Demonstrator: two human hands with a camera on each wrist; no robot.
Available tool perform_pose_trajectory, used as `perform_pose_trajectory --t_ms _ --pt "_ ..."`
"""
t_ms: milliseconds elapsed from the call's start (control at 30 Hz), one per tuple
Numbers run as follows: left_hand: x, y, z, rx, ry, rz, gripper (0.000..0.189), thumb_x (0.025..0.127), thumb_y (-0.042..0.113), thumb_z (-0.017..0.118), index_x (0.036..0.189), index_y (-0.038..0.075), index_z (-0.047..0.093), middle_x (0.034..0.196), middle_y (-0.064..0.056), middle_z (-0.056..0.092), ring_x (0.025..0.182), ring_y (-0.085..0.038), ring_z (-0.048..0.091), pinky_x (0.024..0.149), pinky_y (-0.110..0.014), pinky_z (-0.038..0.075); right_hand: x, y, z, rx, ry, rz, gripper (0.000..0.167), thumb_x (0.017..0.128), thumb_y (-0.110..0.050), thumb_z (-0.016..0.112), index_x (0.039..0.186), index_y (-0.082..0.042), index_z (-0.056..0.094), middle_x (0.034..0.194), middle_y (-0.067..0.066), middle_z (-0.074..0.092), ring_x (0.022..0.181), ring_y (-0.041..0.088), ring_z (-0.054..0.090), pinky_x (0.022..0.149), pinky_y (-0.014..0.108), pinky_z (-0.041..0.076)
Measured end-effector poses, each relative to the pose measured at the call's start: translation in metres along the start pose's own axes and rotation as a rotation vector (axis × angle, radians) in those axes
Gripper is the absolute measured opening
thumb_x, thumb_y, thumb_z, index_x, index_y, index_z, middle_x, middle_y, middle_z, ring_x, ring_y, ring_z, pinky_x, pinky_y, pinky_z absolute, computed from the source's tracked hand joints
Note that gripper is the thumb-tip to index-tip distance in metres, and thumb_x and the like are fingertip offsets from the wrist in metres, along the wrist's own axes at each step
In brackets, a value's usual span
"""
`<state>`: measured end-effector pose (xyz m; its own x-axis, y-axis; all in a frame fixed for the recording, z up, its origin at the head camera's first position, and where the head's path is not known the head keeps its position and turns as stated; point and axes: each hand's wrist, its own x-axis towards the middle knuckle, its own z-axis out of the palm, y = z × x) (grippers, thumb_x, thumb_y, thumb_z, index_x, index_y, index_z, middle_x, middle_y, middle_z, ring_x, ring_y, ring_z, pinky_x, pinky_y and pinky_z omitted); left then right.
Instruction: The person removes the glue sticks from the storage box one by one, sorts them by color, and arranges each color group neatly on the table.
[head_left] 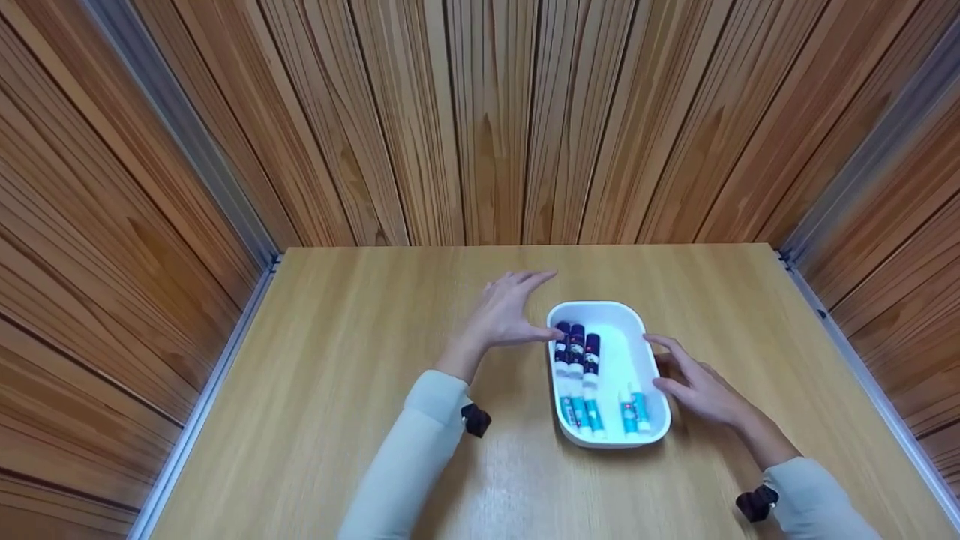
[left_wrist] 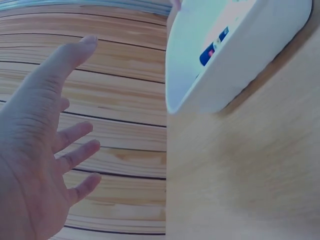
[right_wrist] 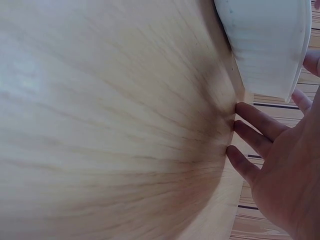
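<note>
A white rectangular tray with rounded corners stands on the table. At its left lie several dark purple and white tubes, shaped like glue sticks; smaller teal and white tubes lie near its front. My left hand is spread by the tray's left side, thumb overlapping the rim in the head view. The left wrist view shows that hand empty, apart from the tray wall. My right hand is at the right rim, fingers extended; in the right wrist view its fingertips are close by the tray.
The wooden table extends around the tray. Wood-plank walls enclose it at the back and both sides, with grey metal strips along the corners. Small dark devices sit at both wrists.
</note>
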<state>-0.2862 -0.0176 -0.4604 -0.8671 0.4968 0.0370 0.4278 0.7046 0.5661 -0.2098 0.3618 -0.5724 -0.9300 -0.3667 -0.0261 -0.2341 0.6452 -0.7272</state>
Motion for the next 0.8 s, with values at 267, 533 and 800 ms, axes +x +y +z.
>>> perform_pose_trajectory --t_ms 267,533,800 --pt "0.010 0.014 0.020 0.040 -0.046 -0.022 0.099 0.090 0.058 0.091 0.174 0.034 0.044 0.180 -0.005 0.047 0.171 -0.032 0.040 0.141 -0.066 0.029 0.000 0.001 -0.001 -0.007 0.000 -0.023 0.071 0.115 -0.031 0.061 0.176 -0.022 0.026 0.163 0.036 0.057 0.150 0.059 0.056 0.120 0.084 0.044" --pt "0.017 0.024 0.035 0.044 -0.095 -0.031 0.093 0.091 0.055 0.092 0.171 0.035 0.049 0.177 -0.006 0.050 0.166 -0.030 0.046 0.138 -0.059 0.038 0.000 0.001 -0.001 0.030 -0.012 -0.008 0.071 0.116 -0.030 0.061 0.177 -0.021 0.024 0.166 0.035 0.055 0.154 0.059 0.054 0.123 0.085 0.040" --pt "0.025 0.030 0.052 0.049 -0.159 -0.045 0.095 0.090 0.054 0.092 0.172 0.040 0.047 0.179 -0.004 0.048 0.168 -0.029 0.041 0.141 -0.060 0.033 -0.001 -0.001 -0.001 0.032 -0.015 -0.002 0.070 0.116 -0.026 0.060 0.177 -0.019 0.024 0.167 0.033 0.054 0.155 0.057 0.054 0.123 0.083 0.041"
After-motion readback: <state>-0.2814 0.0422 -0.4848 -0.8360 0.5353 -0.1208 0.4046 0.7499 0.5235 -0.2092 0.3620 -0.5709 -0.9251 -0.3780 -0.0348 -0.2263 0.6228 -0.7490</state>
